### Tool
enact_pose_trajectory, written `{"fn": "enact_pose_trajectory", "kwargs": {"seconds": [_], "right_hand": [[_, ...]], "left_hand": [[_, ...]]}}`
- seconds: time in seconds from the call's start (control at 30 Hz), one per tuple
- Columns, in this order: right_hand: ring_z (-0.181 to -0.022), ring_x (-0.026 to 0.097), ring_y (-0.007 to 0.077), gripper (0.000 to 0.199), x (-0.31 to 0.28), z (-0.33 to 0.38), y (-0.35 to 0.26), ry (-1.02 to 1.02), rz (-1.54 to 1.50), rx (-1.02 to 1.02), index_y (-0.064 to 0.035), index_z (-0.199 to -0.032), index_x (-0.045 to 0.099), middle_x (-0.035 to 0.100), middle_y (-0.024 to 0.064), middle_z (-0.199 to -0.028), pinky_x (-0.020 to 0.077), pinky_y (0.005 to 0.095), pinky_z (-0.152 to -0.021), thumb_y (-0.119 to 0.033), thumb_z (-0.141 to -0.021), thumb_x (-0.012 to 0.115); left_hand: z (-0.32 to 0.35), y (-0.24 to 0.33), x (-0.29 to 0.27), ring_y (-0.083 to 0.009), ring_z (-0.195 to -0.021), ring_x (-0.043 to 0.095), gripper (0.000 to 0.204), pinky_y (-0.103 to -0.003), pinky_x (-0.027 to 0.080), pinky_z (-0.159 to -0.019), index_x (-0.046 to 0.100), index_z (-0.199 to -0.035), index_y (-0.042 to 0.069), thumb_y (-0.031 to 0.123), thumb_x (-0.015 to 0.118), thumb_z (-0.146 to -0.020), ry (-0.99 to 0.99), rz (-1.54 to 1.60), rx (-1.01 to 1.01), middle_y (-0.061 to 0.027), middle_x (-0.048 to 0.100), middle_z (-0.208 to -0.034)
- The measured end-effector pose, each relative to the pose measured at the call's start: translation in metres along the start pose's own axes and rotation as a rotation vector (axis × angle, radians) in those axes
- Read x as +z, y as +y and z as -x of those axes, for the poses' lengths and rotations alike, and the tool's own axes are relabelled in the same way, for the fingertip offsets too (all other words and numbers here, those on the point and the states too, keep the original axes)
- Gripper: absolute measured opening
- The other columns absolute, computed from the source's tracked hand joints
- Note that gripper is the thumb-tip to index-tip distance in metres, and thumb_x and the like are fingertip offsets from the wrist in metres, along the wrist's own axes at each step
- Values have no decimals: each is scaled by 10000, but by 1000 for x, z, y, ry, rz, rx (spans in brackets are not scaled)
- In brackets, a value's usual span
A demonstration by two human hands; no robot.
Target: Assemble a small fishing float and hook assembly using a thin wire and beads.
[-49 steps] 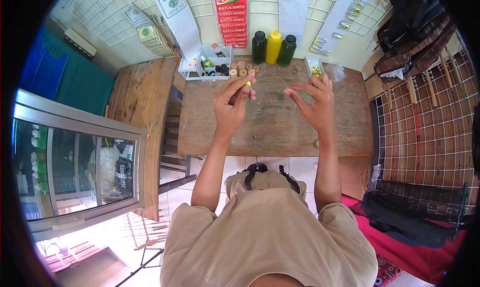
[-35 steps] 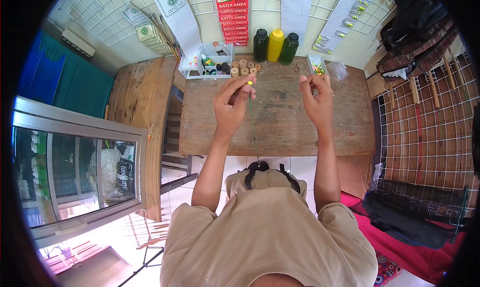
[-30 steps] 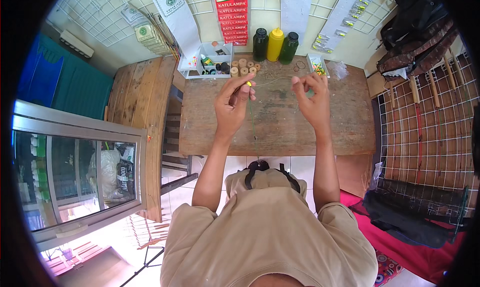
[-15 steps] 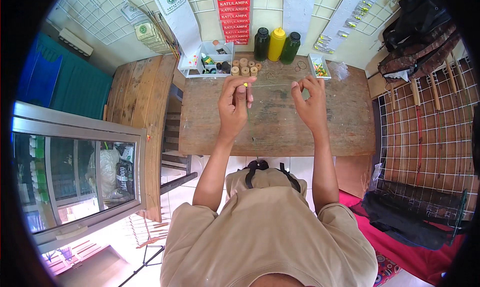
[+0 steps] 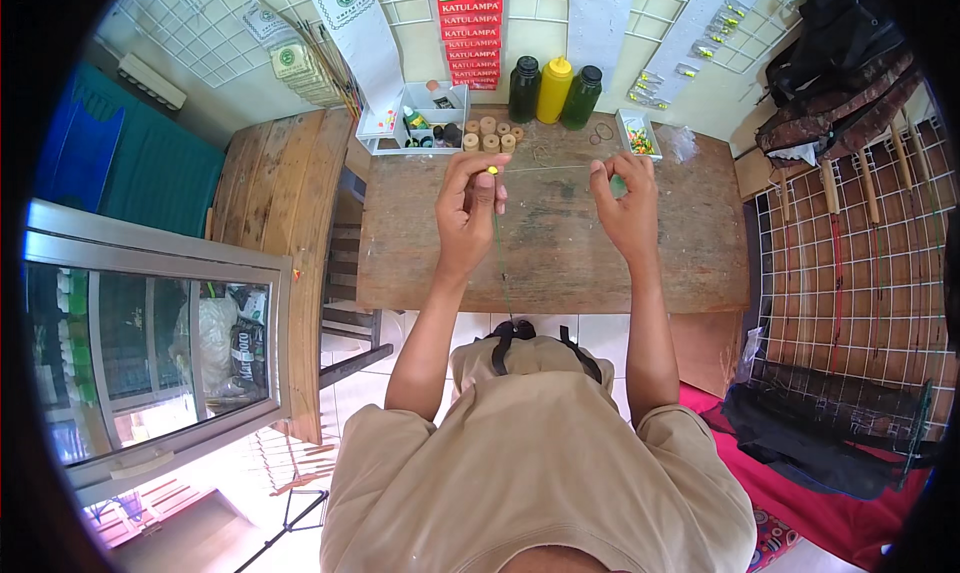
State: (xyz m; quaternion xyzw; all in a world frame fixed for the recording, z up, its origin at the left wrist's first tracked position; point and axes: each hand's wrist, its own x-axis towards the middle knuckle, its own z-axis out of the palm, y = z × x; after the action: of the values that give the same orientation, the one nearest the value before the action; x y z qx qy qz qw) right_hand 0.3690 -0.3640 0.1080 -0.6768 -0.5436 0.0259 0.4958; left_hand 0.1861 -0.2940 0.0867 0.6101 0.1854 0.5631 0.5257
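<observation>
My left hand (image 5: 465, 213) is raised over the far half of the wooden table (image 5: 560, 258), closed in a pinch on a small yellow bead-like piece (image 5: 492, 171). From it a thin pale line (image 5: 550, 168) runs almost level across to my right hand (image 5: 630, 213). There the thumb and forefinger are pressed together on the line, the other fingers curled. A dark green strand (image 5: 502, 248) hangs from below my left hand toward the table's front edge. What exactly the yellow piece is, the view is too small to tell.
Behind my hands stand a white divided box (image 5: 410, 143), several cork pieces (image 5: 488, 141), two dark bottles and a yellow bottle (image 5: 553, 91). A small white tray (image 5: 638, 133) of colourful bits sits at the back right. A glass-sided cabinet (image 5: 160, 343) is at left, a wire rack (image 5: 850, 273) at right.
My right hand has shifted slightly to the right, lengthening the span of line between the hands. My left hand stays nearly in place, still pinching the yellow piece.
</observation>
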Motion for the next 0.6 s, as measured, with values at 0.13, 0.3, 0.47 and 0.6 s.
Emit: {"fn": "enact_pose_trajectory", "kwargs": {"seconds": [0.13, 0.3, 0.47, 0.6], "right_hand": [[-776, 427, 258, 201, 0, 1, 0, -10, 3, -18, -17, -677, 554, 526, 61, -696, 360, 378, -746, -127, -829, 627], [-759, 440, 252, 216, -3, 0, -5, -47, -39, -15, -8, -684, 560, 530, 65, -685, 371, 361, -719, -139, -837, 638], [-742, 448, 244, 235, -2, 0, -12, -30, -45, -26, -6, -681, 563, 525, 67, -668, 375, 356, -693, -153, -846, 644], [-723, 453, 242, 230, 1, 1, -15, 9, -62, -16, -12, -676, 565, 527, 66, -657, 374, 362, -674, -146, -842, 649]], "left_hand": [[1, -1, 2, -75, -704, 501, 238, -213, 433, -568, 548, -1122, 21, 208, 499, -982, 35, 57, -18, -35, 514, -940], [1, -3, 1, -86, -684, 497, 241, -223, 440, -563, 492, -1133, 30, 216, 505, -978, 51, 101, -7, -49, 529, -914], [2, -7, -1, -102, -660, 514, 193, -244, 457, -550, 490, -1044, 38, 223, 465, -993, 27, 62, 63, -53, 508, -894], [3, 5, 10, -117, -608, 524, 180, -238, 445, -465, 471, -1048, 42, 211, 432, -1003, 50, 155, 154, -62, 466, -967]]}}
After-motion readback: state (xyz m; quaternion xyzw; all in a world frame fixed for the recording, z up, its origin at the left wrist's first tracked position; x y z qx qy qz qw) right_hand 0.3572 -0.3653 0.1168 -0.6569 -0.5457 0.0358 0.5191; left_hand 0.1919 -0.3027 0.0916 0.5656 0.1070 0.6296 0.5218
